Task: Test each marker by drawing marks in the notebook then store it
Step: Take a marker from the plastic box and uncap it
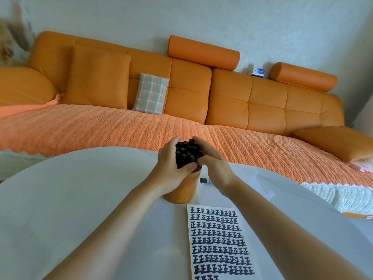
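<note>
view: one, head-worn, wide-angle | stance: the white table (60, 199) is looked at from above its near edge | heading: forward and down, horizon tilted | range: left hand (171, 166) and right hand (212, 160) on the markers (186, 153) are framed close at centre; notebook page (220, 239) is cut by the lower edge; orange sofa (222, 102) is seen farther behind

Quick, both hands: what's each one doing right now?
Left hand: grips the bundle of black markers standing in the orange holder.
Right hand: fingers curled round the same bundle, opposite side.
</note>
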Available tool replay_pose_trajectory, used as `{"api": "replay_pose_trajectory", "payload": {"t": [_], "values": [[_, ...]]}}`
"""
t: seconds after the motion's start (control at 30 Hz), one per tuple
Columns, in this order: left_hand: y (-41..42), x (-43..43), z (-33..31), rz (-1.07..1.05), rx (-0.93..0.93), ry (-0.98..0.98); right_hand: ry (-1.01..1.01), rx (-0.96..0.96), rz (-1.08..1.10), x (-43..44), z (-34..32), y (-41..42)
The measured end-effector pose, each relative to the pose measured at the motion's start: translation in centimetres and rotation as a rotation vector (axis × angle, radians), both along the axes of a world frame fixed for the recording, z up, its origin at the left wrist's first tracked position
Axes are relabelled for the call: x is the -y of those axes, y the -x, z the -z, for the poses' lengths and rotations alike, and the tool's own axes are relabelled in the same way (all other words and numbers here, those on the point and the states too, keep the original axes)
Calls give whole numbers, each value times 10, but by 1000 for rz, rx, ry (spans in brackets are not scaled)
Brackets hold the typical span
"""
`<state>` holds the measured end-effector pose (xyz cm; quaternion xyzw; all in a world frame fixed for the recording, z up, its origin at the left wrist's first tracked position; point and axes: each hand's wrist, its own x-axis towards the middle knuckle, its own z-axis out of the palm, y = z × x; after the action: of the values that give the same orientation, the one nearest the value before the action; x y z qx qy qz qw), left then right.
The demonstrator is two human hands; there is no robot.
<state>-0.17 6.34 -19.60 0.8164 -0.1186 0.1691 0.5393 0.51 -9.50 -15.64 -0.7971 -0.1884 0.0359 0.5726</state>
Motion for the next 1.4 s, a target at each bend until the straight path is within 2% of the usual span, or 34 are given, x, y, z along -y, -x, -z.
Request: {"api": "replay_pose_trajectory", "payload": {"t": [0.1, 0.23, 0.33, 0.4, 0.5, 0.63, 0.7, 0.93, 1.0, 1.17, 1.4], "values": [[2, 1, 1, -14, 39, -54, 54, 48, -16, -3, 13, 0], [0, -8, 0, -11, -35, -140, 212, 106, -41, 0, 17, -7], [6, -13, -1, -11, -80, -142, 188, 56, -90, 12, 11, -9], [14, -14, 1, -58, -57, -169, 221, 77, 12, 25, 8, -12], [29, -18, 12, -178, 80, -207, 535, 138, 175, 47, 6, -23], [56, -23, 30, -297, 272, -279, 889, 67, 169, 67, 9, -36], [68, -21, 38, -248, 294, -353, 1000, 67, 141, 70, 10, -41], [83, -11, 70, -30, 203, -682, 1313, 35, -17, 67, 16, -54], [83, -11, 74, -6, 195, -746, 1338, 31, -40, 65, 20, -56], [80, -12, 76, -11, 196, -734, 1337, 60, -49, 64, 18, -52], [81, -10, 73, -5, 191, -758, 989, 201, 127, 76, -20, -12]]}}
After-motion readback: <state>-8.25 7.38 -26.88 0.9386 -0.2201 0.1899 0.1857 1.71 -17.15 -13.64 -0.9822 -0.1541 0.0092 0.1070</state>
